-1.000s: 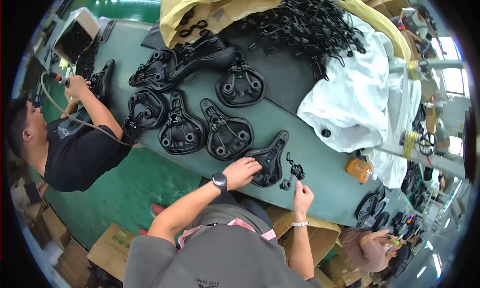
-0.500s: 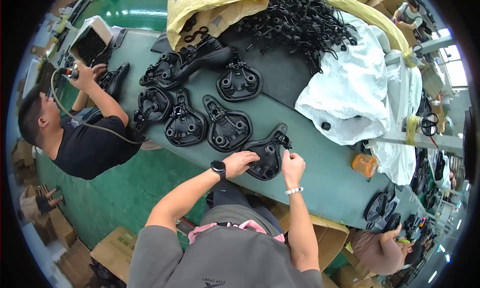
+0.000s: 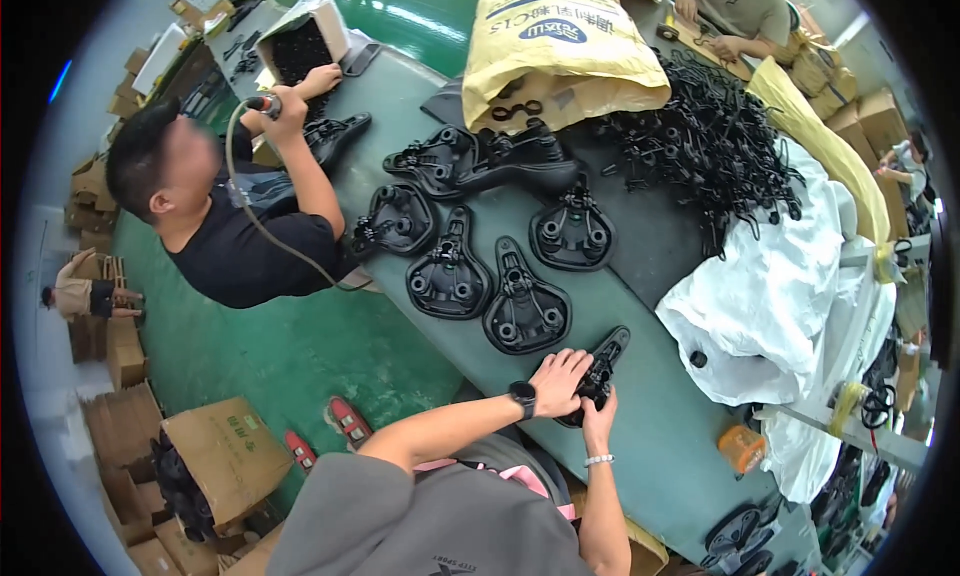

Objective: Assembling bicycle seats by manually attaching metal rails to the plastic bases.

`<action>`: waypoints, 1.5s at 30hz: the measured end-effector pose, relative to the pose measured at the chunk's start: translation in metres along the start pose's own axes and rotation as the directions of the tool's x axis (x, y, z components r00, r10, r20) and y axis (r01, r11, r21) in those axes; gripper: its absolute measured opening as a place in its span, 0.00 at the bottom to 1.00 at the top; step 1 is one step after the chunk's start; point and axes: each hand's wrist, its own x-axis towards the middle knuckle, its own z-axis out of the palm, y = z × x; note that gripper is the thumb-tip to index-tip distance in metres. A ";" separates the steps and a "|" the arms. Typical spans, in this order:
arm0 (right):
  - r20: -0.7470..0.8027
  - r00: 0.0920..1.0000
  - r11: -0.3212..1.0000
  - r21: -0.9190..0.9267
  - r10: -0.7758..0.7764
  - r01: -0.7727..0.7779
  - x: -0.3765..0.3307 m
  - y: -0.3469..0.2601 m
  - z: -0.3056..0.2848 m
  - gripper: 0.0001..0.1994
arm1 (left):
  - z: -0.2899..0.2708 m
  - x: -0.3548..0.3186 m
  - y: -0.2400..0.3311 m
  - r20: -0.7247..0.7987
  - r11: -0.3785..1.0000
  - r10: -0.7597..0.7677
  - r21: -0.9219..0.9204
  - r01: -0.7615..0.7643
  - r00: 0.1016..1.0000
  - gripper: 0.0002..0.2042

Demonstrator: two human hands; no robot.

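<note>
Saddle (image 3: 598, 368) is gripped near the table (image 3: 660, 446) edge, left hand (image 3: 560, 378) wrapped over its top, right hand (image 3: 600, 424) closed on its underside. More saddles (image 3: 525, 301) are lined up just beyond.

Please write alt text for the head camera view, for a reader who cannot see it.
Both hands, left hand and right hand, hold a black saddle base over a green table. More saddle bases lie in rows beyond, near a yellow sack and a heap of black wire parts; a co-worker works at the table's left.
</note>
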 end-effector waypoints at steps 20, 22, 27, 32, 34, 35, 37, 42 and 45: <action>-0.202 0.976 0.982 -0.186 -0.081 0.043 0.003 -0.007 0.015 0.36 | 0.023 0.016 -0.022 0.145 0.987 -0.150 0.083 0.139 0.978 0.43; -0.103 0.989 0.987 -0.113 0.104 -0.115 -0.009 -0.010 0.001 0.47 | 0.031 0.000 -0.024 0.191 0.977 -0.210 0.020 0.210 0.959 0.46; -0.005 0.985 0.982 -0.070 0.175 -0.175 -0.049 0.046 -0.013 0.49 | 0.044 -0.036 -0.034 0.459 0.951 -0.218 -0.098 0.293 0.861 0.57; -0.158 0.966 0.978 0.016 0.206 -0.206 -0.101 0.027 -0.014 0.46 | 0.015 -0.040 -0.015 0.393 0.986 0.015 -0.158 0.051 0.919 0.49; -0.169 0.981 0.994 -0.036 0.093 -0.100 -0.108 -0.026 -0.025 0.43 | -0.035 -0.034 -0.003 0.262 0.978 0.093 -0.204 -0.039 0.961 0.46; -0.189 0.982 0.997 -0.073 -0.026 0.012 -0.101 -0.055 -0.026 0.40 | -0.063 -0.024 -0.003 0.260 0.977 0.100 -0.209 -0.046 0.960 0.46; -0.241 0.955 0.958 0.181 -0.175 0.222 -0.083 -0.101 -0.024 0.36 | -0.119 -0.005 -0.011 -0.025 0.945 0.036 -0.325 -0.043 0.999 0.44; -0.159 0.970 0.927 0.301 -0.185 0.226 -0.049 -0.134 -0.008 0.23 | -0.305 0.068 -0.072 -0.616 0.896 -0.172 -0.422 -0.137 0.769 0.43; -0.009 0.998 0.965 0.253 -0.065 0.065 -0.053 -0.112 0.018 0.19 | -0.373 0.140 -0.155 -0.592 0.575 -0.550 -0.780 -0.248 0.589 0.32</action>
